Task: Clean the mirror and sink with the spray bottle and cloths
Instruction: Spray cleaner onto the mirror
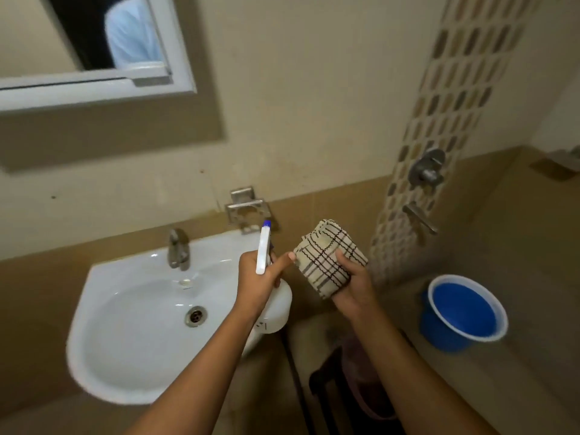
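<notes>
My left hand [255, 279] grips a white spray bottle [277, 304] with a blue-tipped nozzle, held over the right edge of the white sink [94, 340]. My right hand [353, 285] holds a bunched cream cloth with dark checks [326, 255] just to the right of the bottle; my left thumb touches the cloth's edge. The sink's basin is bare, with a chrome tap [178, 248] at its back and a drain [196, 316] in the middle. The white-framed mirror [94, 86] hangs at the upper left and reflects a pale blue garment.
A steel soap holder [248, 208] is fixed to the wall behind the bottle. Wall taps [427, 169] sit on a mosaic tile strip at right. A blue bucket [463, 312] stands on a ledge at right. A dark object [329, 390] lies below my arms.
</notes>
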A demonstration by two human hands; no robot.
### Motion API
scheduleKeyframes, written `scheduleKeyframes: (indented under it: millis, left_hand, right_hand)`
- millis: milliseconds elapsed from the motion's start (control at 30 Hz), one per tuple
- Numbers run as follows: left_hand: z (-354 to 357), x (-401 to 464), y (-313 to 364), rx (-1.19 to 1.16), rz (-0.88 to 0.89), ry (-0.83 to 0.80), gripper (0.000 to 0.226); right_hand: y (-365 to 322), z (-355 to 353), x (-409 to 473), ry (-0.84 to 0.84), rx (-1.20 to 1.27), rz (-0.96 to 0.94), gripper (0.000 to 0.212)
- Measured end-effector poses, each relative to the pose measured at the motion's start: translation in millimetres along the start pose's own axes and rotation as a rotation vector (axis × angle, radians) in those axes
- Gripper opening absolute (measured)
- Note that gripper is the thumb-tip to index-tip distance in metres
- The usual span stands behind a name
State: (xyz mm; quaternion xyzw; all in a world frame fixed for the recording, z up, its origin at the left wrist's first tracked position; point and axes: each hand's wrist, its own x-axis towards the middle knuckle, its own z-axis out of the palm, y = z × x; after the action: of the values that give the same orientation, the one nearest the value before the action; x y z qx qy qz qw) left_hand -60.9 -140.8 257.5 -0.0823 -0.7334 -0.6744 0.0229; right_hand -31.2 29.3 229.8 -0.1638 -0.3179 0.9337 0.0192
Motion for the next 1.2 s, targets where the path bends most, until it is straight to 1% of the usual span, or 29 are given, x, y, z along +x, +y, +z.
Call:
scheduleKeyframes:
  millis: [167, 300, 400, 533, 600, 667, 767, 833, 867, 933, 1000, 1100, 1200]
  left_hand:
    - [-98.3, -2.8, 15.0, -0.024, 0.036, 0.150, 0.046]
    - [-167.1, -5.9, 31.7, -0.024, 0.069, 0.263, 0.044]
    - [-213.2, -5.4, 43.4, -0.028, 0.089, 0.314, 0.040]
    - [-263.2, 3.4, 61.0, -0.059, 0.135, 0.356, 0.049]
    - [-279.1, 9.5, 73.2, -0.041, 0.165, 0.375, 0.048]
    - [-291.9, 16.0, 89.9, -0.035, 0.192, 0.403, 0.043]
    - [-304.3, 27.2, 116.9, -0.034, 0.236, 0.427, 0.036]
    - [-308.9, 34.1, 133.9, -0.029, 0.269, 0.432, 0.035]
    - [-310.3, 37.7, 143.0, -0.026, 0.287, 0.439, 0.036]
    - [-311.4, 44.1, 161.1, -0.024, 0.326, 0.456, 0.039]
    - [-311.6, 50.7, 179.8, -0.034, 0.371, 0.472, 0.036]
    - [-310.6, 59.8, 208.6, -0.049, 0.425, 0.476, 0.034]
    - [-307.2, 67.8, 235.5, -0.038, 0.464, 0.467, 0.033]
  right_hand:
    - [53.2, 83.7, 0.3, -0.126, 0.025, 0.065, 0.039]
    - [89.0, 147.6, -2.8, -0.193, 0.016, 0.097, 0.038]
    - [111.1, 191.8, -4.1, -0.236, 0.030, 0.088, 0.039]
    - [130.5, 245.2, 1.6, -0.293, -0.013, 0.080, 0.051]
    - [135.1, 269.2, 5.2, -0.322, -0.019, 0.068, 0.056]
    - [136.2, 294.2, 7.3, -0.356, -0.006, 0.062, 0.056]
    - [132.6, 329.9, 10.3, -0.435, 0.015, 0.031, 0.043]
    - [126.6, 351.7, 13.2, -0.501, 0.022, 0.015, 0.034]
    - [122.6, 362.5, 15.1, -0.537, 0.030, 0.011, 0.033]
    - [113.7, 382.7, 17.7, -0.609, 0.041, 0.002, 0.037]
    - [102.9, 401.7, 21.2, -0.678, 0.048, -0.019, 0.041]
    - [82.6, 430.9, 27.2, -0.739, 0.045, -0.057, 0.043]
    - [59.3, 457.7, 31.1, -0.790, 0.039, -0.118, 0.052]
